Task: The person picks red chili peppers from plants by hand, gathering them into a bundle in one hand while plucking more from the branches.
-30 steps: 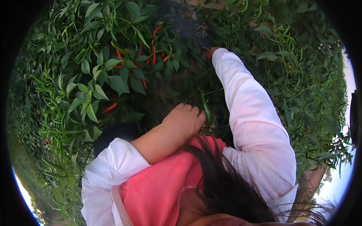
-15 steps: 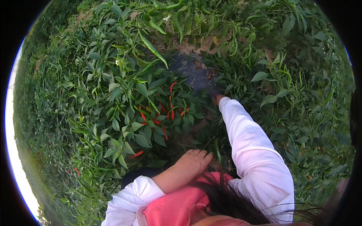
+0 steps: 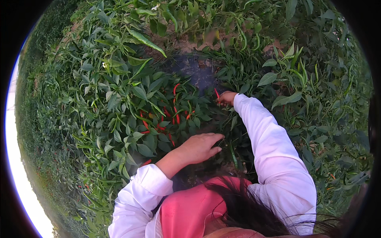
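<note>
Between the fingers of my right hand (image 3: 227, 98) is a slim red chili pepper (image 3: 216, 93), its tip pointing up and away. This hand is over dark ground between the pepper plants, at the end of a white sleeve. My left hand (image 3: 200, 148) reaches across in front of my body, palm down, fingers stretched and thumb apart, with nothing visible in it. Just beyond it, a leafy plant bears several red chilies (image 3: 176, 111) hanging in a cluster. A long green chili (image 3: 234, 156) hangs close to the left hand's fingertips.
Dense pepper plants (image 3: 99, 119) surround me on both sides. Dark plastic sheeting (image 3: 194, 73) with dry bits on it shows in the gap ahead. Large green chilies (image 3: 147, 41) hang at the upper left. More green chilies (image 3: 301, 71) grow at the right.
My right hand has come up from among the leaves, now showing the red chili pepper. My left hand has moved forward from my body, its thumb spreading. The view has shifted slightly.
</note>
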Available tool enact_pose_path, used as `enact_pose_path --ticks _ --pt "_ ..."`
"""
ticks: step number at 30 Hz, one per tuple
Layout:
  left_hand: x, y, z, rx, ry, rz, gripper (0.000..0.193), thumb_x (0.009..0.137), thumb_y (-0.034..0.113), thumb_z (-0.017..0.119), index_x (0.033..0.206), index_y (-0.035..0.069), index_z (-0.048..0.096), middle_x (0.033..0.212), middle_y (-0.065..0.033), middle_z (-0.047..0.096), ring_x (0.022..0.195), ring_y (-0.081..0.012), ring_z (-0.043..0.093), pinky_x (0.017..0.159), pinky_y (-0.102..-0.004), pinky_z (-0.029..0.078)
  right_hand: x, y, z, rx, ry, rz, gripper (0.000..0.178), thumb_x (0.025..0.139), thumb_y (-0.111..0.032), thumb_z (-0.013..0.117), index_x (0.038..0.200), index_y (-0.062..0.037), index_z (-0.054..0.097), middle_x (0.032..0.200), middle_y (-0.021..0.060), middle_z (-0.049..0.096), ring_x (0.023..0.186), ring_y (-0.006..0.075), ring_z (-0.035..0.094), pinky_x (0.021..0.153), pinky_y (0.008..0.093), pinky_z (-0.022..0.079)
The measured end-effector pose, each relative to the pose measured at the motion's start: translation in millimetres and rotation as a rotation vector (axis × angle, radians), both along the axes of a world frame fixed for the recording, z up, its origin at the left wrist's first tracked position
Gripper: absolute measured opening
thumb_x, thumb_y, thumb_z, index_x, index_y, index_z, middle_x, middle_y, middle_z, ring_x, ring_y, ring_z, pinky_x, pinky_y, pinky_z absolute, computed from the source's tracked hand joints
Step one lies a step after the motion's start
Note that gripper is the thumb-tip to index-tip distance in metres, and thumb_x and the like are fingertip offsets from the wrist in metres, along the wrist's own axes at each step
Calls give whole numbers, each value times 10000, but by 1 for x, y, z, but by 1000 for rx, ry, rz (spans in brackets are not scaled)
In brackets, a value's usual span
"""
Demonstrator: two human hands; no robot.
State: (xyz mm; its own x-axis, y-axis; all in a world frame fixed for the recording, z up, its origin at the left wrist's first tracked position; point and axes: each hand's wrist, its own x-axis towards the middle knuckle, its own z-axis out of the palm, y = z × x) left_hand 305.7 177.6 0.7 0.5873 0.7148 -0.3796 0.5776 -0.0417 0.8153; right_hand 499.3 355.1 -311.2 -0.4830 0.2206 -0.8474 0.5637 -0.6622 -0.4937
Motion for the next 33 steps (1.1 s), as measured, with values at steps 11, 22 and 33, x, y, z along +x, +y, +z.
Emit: enact_pose_path --ticks 11,22,33 --pt "-129 309 -184 -314 -354 1287 313 851 30 439 1163 7 434 1018 -118 568 786 -167 587 617 -252 511 -12 14 20 -439 223 -617 97 862 -103 526 916 -29 556 762 76 584 617 133 548 507 264 426" --pt "-152 457 -253 626 865 464 388 857 149 459 1223 28 422 1107 -127 554 902 -268 557 785 -355 448 -9 2 57 181 178 -420 170 887 -155 493 929 -2 555 820 56 605 692 119 562 658 266 454" --pt "-136 483 -254 718 1048 240 431 856 230 462 1239 39 413 1128 -129 550 942 -284 548 814 -379 431 -2 -3 54 265 200 -567 142 894 -122 465 966 -18 529 868 43 593 728 112 544 688 255 447"
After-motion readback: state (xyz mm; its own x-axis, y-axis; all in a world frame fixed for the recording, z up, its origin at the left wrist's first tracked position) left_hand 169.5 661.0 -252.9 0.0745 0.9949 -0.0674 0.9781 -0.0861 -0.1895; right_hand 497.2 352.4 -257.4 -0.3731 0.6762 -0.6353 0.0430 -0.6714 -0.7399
